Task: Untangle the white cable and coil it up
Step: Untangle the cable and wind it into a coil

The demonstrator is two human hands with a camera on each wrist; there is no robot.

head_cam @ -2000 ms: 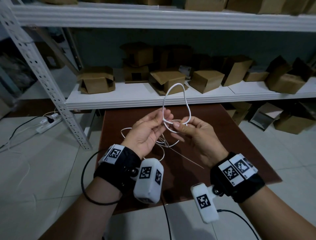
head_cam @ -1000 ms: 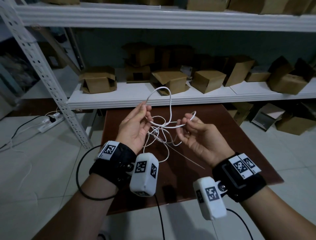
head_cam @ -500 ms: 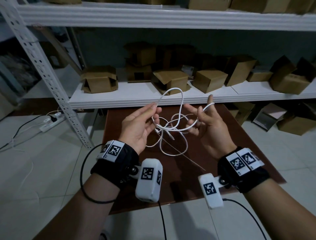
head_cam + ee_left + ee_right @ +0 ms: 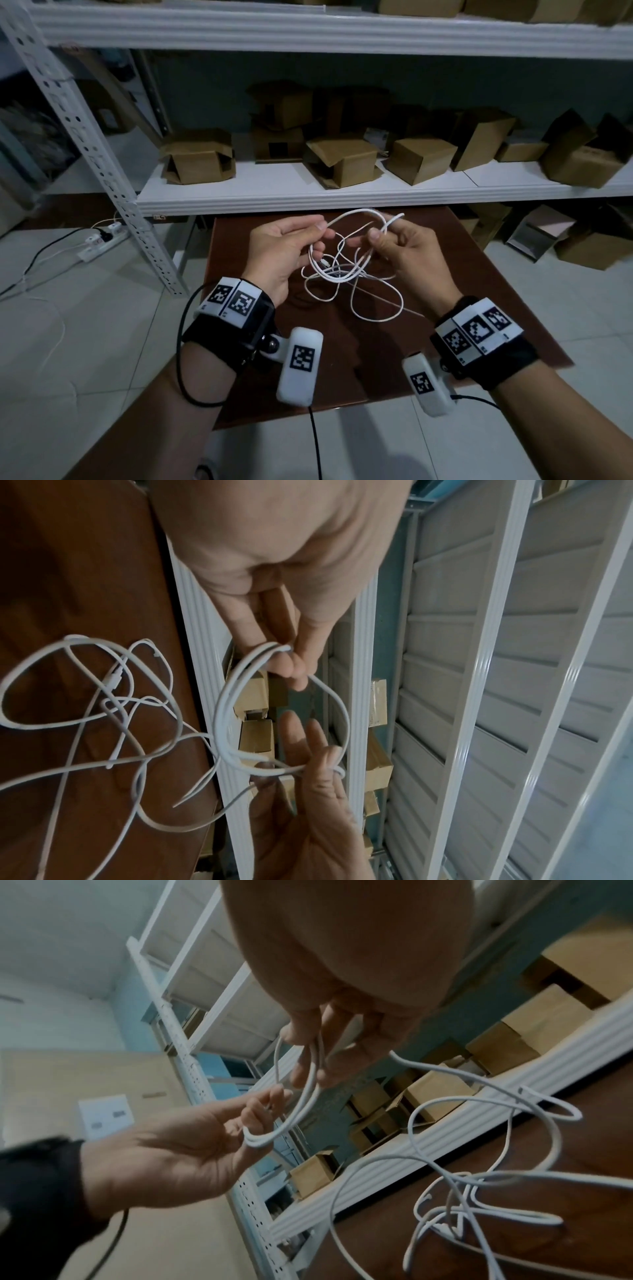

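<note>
right hand (image 4: 407, 253) dropped from spread fingers to a pinch | left hand (image 4: 284, 250) pinches cable (image 4: 346, 274) too | tangle hangs over table (image 4: 479, 274)

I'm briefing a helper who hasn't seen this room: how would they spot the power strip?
Start at the slanted perforated shelf post on the left. Just left of its foot, on the tiled floor, lies the white power strip. It alone has a black cord plugged in, unlike the loose white cable.
</note>
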